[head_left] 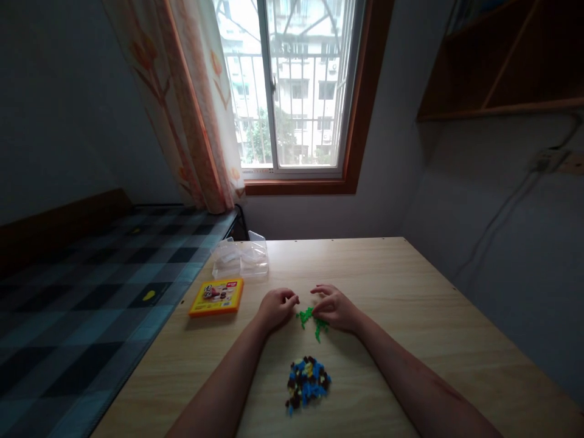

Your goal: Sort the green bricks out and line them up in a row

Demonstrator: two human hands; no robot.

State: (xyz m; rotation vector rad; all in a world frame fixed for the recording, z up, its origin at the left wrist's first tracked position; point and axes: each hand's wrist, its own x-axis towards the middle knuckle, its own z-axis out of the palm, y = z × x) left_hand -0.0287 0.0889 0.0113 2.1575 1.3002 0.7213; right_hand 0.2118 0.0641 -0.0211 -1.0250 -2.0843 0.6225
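Reference: 12 o'clock runs from me toward the window (305, 91). The green pieces (305, 317) lie loose on the table (401, 347) between my two hands. My right hand (336, 309) is the nearer: its lower fingertips are at the edge of the green pieces, which extend from 9 o'clock of those tips round to 6 o'clock. The spread runs roughly from 10 to 4 o'clock; the axis of any single piece is too small to read.

Grip state, right: fingers bent and parted; I cannot tell whether a piece is held between them. Grip state, left: on my left hand (277, 306), thumb and forefinger are set close; I cannot tell whether they hold anything. From the left fingertips, the nearest green pieces lie just apart, at 5 o'clock. The mixed pile (308, 383) is at 6 o'clock from the green pieces.
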